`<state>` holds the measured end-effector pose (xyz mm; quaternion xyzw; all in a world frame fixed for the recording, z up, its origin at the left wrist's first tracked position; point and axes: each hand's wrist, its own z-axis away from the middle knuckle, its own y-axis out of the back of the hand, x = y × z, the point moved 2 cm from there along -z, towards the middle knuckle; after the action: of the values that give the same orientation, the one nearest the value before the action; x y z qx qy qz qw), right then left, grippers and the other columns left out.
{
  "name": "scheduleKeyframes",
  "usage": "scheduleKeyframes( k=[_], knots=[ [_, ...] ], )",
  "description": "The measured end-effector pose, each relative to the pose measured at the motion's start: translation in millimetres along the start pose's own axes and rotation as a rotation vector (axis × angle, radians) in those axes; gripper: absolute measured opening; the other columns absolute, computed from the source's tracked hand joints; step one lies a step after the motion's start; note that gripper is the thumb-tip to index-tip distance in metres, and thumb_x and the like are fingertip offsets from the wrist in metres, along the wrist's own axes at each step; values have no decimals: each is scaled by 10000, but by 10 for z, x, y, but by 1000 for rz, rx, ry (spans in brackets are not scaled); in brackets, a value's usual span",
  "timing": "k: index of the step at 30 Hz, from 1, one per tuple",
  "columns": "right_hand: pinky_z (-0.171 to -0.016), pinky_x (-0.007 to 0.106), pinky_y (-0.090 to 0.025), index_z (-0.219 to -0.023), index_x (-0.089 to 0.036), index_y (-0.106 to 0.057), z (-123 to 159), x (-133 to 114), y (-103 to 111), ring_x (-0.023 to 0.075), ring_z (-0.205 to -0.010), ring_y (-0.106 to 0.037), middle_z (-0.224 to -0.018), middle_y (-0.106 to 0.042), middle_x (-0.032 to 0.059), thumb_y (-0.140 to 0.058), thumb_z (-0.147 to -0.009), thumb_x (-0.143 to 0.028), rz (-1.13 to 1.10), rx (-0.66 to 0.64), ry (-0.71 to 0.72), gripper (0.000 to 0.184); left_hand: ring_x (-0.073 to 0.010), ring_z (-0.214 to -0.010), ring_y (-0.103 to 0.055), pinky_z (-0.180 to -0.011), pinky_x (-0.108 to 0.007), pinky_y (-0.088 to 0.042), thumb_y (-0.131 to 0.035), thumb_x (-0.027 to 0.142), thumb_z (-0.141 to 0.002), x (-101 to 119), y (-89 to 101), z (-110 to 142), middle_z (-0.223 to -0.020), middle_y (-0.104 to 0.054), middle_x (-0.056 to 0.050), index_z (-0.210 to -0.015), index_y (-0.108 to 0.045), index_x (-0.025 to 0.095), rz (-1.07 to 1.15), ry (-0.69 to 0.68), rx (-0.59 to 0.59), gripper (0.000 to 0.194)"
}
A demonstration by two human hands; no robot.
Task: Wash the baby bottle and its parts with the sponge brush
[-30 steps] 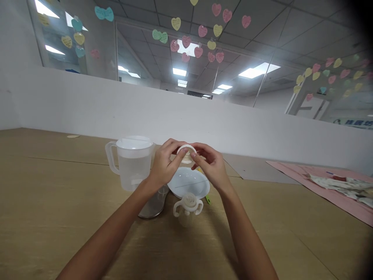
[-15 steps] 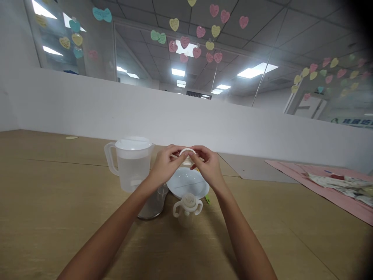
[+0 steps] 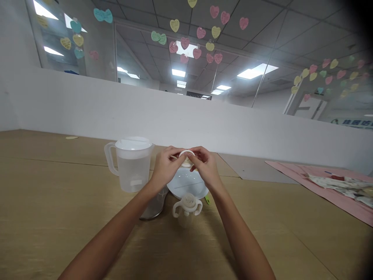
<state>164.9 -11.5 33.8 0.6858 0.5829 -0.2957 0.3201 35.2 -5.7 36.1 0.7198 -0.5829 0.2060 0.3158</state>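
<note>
The left hand (image 3: 166, 168) and right hand (image 3: 206, 168) hold a white plastic ring (image 3: 186, 153) above a white plate (image 3: 188, 186), the fingers of both pinched together on its rim, though they partly hide it and what lies inside looks unclear. A two-handled cup (image 3: 187, 209) stands just below the plate, and a plastic pitcher (image 3: 132, 165) stands left of the hands.
</note>
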Motion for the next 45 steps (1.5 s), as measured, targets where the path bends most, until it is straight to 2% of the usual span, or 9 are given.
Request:
scheduleKeyframes(
  k=[8, 18, 23, 27, 32, 36, 41, 45],
  knots=[
    [-386, 189, -424, -743, -172, -597, -4, 18, -11, 94, -558, -485, -662, -533, -11, -631, -645, -397, -84, 38, -37, 249, -150, -772, -580, -653, -234, -457, -548, 327, -744, -26, -18, -4, -856, -647, -56, -875, -680, 179, 7, -15, 5, 237],
    [-469, 245, -491, -877, -177, -649, -13, 28, -1, 122, -603, -546, -759, -617, 30, -629, -659, -400, -96, -26, -85, 313, -150, -755, -573, -650, -246, -445, -529, 329, -753, -7, 17, -19, -828, -645, -51, -874, -668, 168, 11, -13, 30, 245],
    [-536, 272, -507, -928, -183, -652, -10, 42, 2, 131, -619, -572, -783, -637, 34, -634, -661, -366, -118, -49, -90, 324, -146, -716, -568, -612, -242, -455, -536, 366, -742, -50, 17, -24, -822, -641, -49, -861, -648, 159, 87, 23, 23, 265],
    [-534, 263, -495, -896, -180, -664, -2, 16, -7, 139, -651, -573, -788, -641, 38, -630, -670, -329, -139, -11, -65, 273, -140, -696, -563, -585, -236, -461, -531, 374, -745, -42, 7, -29, -818, -629, -43, -878, -624, 155, 124, 49, -27, 273],
    [-568, 265, -496, -888, -204, -674, 15, -20, -44, 156, -760, -566, -948, -631, 49, -597, -703, -337, -127, -22, -21, 240, -140, -700, -559, -590, -235, -460, -542, 385, -733, -25, -1, -25, -789, -614, -31, -847, -602, 156, 111, 50, -33, 262],
    [-695, 270, -470, -869, -216, -682, 23, -14, -54, 151, -821, -564, -884, -625, 34, -594, -718, -300, -63, 23, 71, 194, -154, -758, -561, -661, -259, -457, -524, 344, -745, -14, -6, -24, -825, -616, -46, -843, -593, 151, 57, 29, -17, 227],
    [-643, 245, -455, -833, -220, -687, 31, -7, -52, 135, -759, -558, -797, -578, 22, -607, -708, -281, -31, 75, 114, 160, -165, -802, -553, -718, -281, -441, -510, 300, -751, 16, -10, -18, -846, -614, -60, -838, -592, 145, -31, -21, -5, 197],
    [-664, 258, -461, -850, -213, -680, 33, -35, -59, 141, -777, -561, -842, -600, 35, -604, -709, -306, -23, 70, 95, 186, -160, -813, -558, -723, -271, -450, -518, 324, -753, 4, -19, -10, -850, -614, -50, -837, -590, 155, 50, -9, -12, 203]
  ],
)
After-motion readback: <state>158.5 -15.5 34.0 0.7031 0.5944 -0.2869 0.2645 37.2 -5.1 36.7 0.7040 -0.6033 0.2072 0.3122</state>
